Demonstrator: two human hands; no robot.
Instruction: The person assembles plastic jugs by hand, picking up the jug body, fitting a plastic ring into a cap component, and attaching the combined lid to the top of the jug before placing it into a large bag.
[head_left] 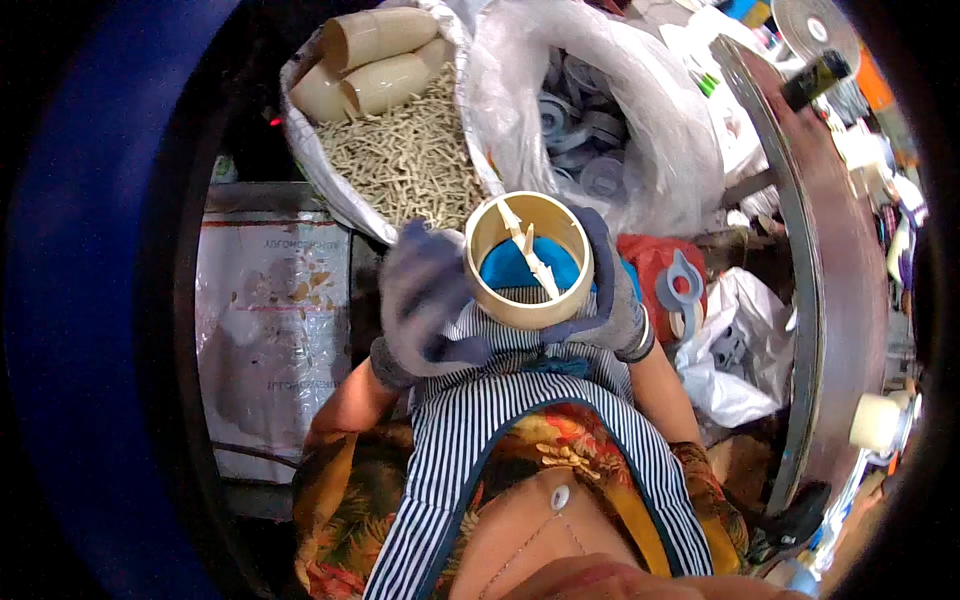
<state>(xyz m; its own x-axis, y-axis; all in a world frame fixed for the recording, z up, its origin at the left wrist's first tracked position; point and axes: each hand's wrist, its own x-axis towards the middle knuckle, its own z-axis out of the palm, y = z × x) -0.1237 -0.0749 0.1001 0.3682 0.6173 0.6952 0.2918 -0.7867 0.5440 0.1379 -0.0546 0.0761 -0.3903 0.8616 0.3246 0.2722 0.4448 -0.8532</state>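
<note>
Left hand (430, 300): fingers loosely curved, free, a blur just left of the beige ring (530, 313)
Right hand (607, 285): clamped on the beige ring's right side
Beige ring: near, centre, spiky strip (529, 246) spanning it, seemingly not yet out
Sack (330, 200): far left, beige tubes (385, 38) on short bits (410, 160), finished or not, can't tell

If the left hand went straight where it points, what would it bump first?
The left hand would probably meet the white sack of beige pieces first; blur and depth make it uncertain.
</note>
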